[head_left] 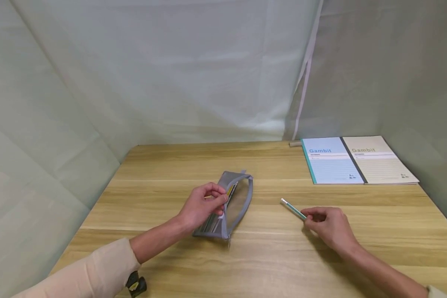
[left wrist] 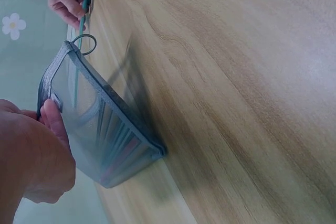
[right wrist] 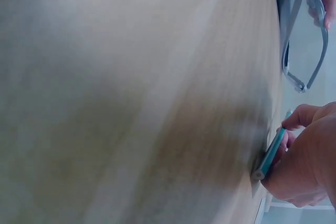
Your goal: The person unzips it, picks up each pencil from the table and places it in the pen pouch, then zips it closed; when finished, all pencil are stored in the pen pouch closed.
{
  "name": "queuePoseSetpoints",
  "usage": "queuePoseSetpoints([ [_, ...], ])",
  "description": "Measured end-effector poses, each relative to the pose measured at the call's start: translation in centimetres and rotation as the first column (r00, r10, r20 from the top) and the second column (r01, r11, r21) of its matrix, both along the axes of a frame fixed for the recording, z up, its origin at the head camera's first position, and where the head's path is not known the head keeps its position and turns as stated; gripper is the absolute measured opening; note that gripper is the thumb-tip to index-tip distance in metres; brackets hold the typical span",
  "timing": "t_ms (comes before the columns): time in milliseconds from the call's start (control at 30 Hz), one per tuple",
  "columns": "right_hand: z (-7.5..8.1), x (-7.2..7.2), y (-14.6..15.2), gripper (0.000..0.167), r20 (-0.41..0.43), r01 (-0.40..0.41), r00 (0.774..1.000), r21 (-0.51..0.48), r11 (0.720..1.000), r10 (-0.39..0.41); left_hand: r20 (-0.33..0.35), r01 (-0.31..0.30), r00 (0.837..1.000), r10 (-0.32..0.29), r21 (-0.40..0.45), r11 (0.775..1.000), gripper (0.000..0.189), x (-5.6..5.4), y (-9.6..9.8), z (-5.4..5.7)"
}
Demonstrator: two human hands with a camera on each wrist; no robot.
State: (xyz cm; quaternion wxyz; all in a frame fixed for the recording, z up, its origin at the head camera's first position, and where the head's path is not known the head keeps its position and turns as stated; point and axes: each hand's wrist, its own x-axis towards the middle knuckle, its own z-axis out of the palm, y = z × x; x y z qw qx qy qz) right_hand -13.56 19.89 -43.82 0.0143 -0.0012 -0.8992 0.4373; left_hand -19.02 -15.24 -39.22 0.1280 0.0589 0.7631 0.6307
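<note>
A grey mesh pencil case (head_left: 242, 198) gapes at its zip in the middle of the table, with several pencils or pens inside. My left hand (head_left: 205, 203) pinches the near edge of its opening. In the left wrist view, the mesh case (left wrist: 84, 124) stands tilted, its contents showing through the side and a ring hanging from the zip end. To the right, my right hand (head_left: 331, 227) grips a green pencil (head_left: 293, 209) between thumb and fingers, its white end pointing to the case. The right wrist view shows the pencil (right wrist: 272, 153) low over the wood.
Two notebooks, one blue (head_left: 331, 161) and one cream (head_left: 378, 159), lie side by side at the back right. Beside them is a small grey rod-like thing (head_left: 295, 144). Pale cloth walls (head_left: 208, 74) enclose the wooden table (head_left: 164, 165) at the back and sides.
</note>
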Motion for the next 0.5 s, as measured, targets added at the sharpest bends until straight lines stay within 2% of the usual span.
queuePoseSetpoints([
  [200, 0.15, -0.11, -0.09, 0.023, 0.004, 0.004, 1.000, 0.006, 1.000, -0.004, 0.000, 0.006, 1.000, -0.006, 0.010, 1.000, 0.016, 0.00, 0.01, -0.10],
  [500, 0.16, -0.47, 0.02, 0.016, -0.005, 0.007, 1.000, -0.013, 1.000, -0.007, -0.004, 0.002, 1.000, -0.002, 0.008, 1.000, 0.015, 0.05, 0.12, -0.15],
])
